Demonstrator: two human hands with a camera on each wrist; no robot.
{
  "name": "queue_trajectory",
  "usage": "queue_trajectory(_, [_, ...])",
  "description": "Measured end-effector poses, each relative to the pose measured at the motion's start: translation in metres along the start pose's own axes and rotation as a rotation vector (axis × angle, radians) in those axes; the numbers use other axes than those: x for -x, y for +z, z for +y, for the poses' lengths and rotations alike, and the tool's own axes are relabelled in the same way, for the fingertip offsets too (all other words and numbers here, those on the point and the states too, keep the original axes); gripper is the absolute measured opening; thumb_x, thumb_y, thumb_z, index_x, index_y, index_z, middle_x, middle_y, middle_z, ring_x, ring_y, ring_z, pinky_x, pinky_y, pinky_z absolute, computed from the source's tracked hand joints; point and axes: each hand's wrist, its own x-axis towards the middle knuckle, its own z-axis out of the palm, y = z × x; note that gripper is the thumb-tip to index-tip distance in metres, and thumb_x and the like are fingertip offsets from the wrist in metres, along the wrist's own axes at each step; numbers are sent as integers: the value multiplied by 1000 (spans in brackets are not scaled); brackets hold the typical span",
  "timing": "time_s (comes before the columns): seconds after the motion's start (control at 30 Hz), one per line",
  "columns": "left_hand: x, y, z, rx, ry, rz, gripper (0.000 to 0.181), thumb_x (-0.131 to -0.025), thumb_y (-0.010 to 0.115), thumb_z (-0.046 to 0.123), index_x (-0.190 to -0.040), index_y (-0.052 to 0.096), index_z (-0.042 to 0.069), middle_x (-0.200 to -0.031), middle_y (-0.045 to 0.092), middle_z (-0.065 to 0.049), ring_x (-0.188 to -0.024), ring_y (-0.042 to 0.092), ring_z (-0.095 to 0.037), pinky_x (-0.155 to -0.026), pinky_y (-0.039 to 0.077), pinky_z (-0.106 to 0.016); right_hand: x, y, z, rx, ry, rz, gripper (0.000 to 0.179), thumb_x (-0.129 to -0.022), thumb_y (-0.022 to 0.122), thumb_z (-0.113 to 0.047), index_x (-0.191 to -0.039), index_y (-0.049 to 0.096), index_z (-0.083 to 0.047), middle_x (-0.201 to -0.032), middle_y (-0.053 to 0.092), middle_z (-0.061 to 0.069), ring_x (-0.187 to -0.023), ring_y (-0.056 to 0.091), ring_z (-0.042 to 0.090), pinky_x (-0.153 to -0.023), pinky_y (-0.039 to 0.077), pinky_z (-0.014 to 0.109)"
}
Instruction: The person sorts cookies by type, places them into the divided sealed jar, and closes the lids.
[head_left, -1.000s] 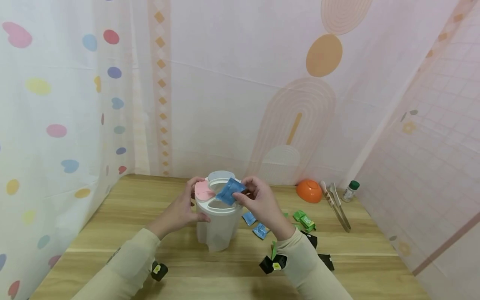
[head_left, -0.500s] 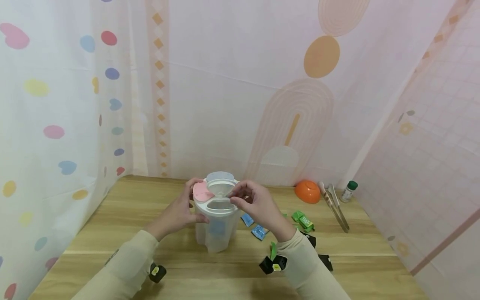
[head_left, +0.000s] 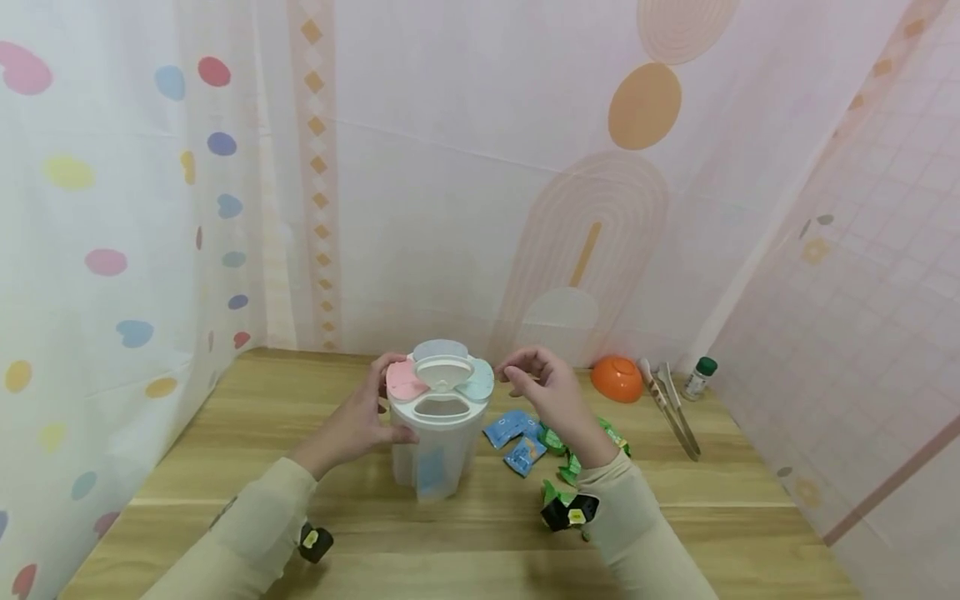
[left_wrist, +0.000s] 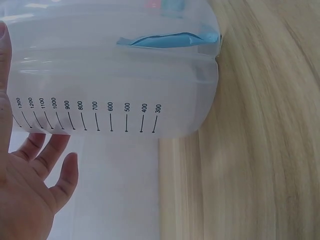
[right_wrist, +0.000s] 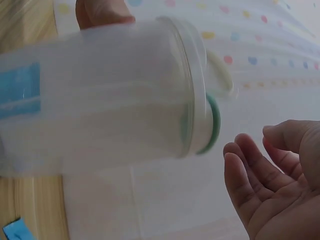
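A translucent canister [head_left: 456, 450] with a white lid stands upright on the table. My left hand [head_left: 360, 425] holds it at the upper left side, thumb in front and fingers behind. The lid has a pink flap [head_left: 405, 381], a mint flap [head_left: 478, 380] and a raised pale blue flap [head_left: 440, 348]; its front opening is uncovered. Low inside the canister lies a blue packet [head_left: 431, 472], also visible through the wall in the left wrist view. My right hand [head_left: 553, 396] hovers right of the lid, fingers loosely bent and nothing between them.
Several blue packets [head_left: 525, 455] lie just right of the canister, beside green packets [head_left: 570, 471] partly under my right forearm. Farther right are an orange bowl [head_left: 617, 379], tongs [head_left: 675, 410] and a green-capped bottle [head_left: 701, 379]. A patterned curtain [head_left: 450, 208] backs the table.
The blue packet went from my right hand down through the lid's front opening into the canister. My right hand then drew back rightward, uncovering the mint flap. My left hand kept its hold.
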Motion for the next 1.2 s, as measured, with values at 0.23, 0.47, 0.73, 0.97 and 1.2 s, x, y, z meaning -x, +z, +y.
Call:
queue_trajectory(0.23, [-1, 0, 0, 1, 12, 0, 111, -69, 95, 28, -150, 20, 22, -135, 55, -12, -104, 54, -25, -84, 50, -49, 0, -17, 28, 20, 146, 15, 17, -103, 60, -10, -113, 58, 3, -111, 69, 17, -102, 66, 30, -82, 58, 40])
queue_trajectory(0.47, [-5, -1, -1, 2, 6, -10, 111, -70, 95, 28, -150, 19, 23, -135, 54, -13, -106, 55, -26, -85, 49, -50, -1, -27, 64, 149, 314, -90, 22, -102, 62, -12, -119, 60, 1, -115, 68, 18, -101, 64, 33, -77, 57, 40])
queue_trajectory(0.73, [-2, -2, -3, -27, 12, -8, 110, -71, 95, 27, -150, 19, 19, -136, 54, -15, -104, 55, -26, -83, 50, -48, 1, -22, 93, 230, 412, -162, 24, -101, 63, -16, -119, 62, 1, -113, 64, 14, -94, 61, 23, -79, 55, 44])
queue_trajectory(0.97, [2, -2, -6, -38, 16, 6, 109, -71, 95, 26, -150, 19, 19, -134, 57, -15, -103, 55, -25, -82, 51, -49, -4, -3, 119, 391, 537, -93, 33, -96, 69, -16, -122, 59, 2, -106, 58, 11, -91, 55, 23, -76, 49, 37])
queue_trajectory(1.2, [-1, -1, -5, -17, 32, -5, 108, -72, 94, 28, -150, 20, 20, -133, 57, -16, -104, 55, -26, -82, 50, -50, -8, 5, 129, 518, 551, -110, 43, -92, 76, -19, -124, 60, 6, -106, 63, 15, -76, 61, 22, -70, 55, 38])
